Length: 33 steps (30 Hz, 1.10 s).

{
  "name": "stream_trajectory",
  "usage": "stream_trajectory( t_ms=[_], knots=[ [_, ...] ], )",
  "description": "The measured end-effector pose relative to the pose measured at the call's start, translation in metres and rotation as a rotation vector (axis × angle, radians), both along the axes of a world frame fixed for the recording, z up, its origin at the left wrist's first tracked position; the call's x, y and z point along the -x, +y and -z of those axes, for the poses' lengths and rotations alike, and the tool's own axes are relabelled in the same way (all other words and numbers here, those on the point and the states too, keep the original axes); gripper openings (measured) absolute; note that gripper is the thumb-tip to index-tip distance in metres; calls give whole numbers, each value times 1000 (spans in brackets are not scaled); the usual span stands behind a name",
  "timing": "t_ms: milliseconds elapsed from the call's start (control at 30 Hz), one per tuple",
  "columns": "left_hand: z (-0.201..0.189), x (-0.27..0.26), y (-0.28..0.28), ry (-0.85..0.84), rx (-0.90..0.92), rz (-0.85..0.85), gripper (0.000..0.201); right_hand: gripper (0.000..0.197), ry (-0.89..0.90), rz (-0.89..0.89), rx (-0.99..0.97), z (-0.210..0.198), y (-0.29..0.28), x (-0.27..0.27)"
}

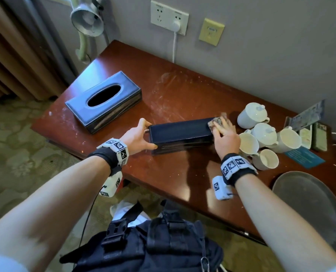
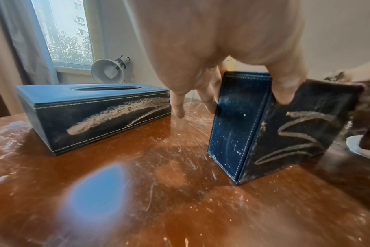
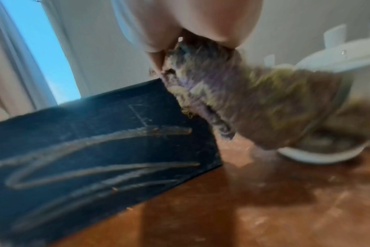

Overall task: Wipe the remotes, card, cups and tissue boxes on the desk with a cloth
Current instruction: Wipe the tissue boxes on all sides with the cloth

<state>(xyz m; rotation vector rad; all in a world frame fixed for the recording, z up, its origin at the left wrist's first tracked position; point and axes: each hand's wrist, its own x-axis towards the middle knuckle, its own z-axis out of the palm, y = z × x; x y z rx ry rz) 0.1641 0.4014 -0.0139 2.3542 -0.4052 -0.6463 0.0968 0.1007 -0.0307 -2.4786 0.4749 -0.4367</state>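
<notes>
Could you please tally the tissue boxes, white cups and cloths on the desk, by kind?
Tissue boxes: 2
White cups: 5 (2 lidded)
Cloth: 1
Total: 8

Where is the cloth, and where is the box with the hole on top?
cloth (image 3: 254, 103), right wrist view, its bunched middle.
box with the hole (image 1: 80, 107), head view, its top face.

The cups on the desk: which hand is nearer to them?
Right. The right hand holds the cloth at the held tissue box's right end, beside the cups. The left hand grips the box's opposite end, farther away.
</notes>
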Motion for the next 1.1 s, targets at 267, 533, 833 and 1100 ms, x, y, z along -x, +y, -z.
stream_trajectory(
  t_ms=[267, 533, 833, 1100],
  knots=[
    [1, -3, 1, 20, 23, -2, 64, 25, -189, -337, 120, 16, 124, 1],
    [-2, 3, -1, 56, 34, -51, 62, 32, -60, -183, 101, 11, 27, 4],
    [-27, 1, -28, -79, -237, 38, 80, 32, 87, 121, 16, -17, 2, -1],
    [-53, -5, -114, -177, -317, 359, 78, 31, 160, 116, -210, -19, -8, 17]
  ],
)
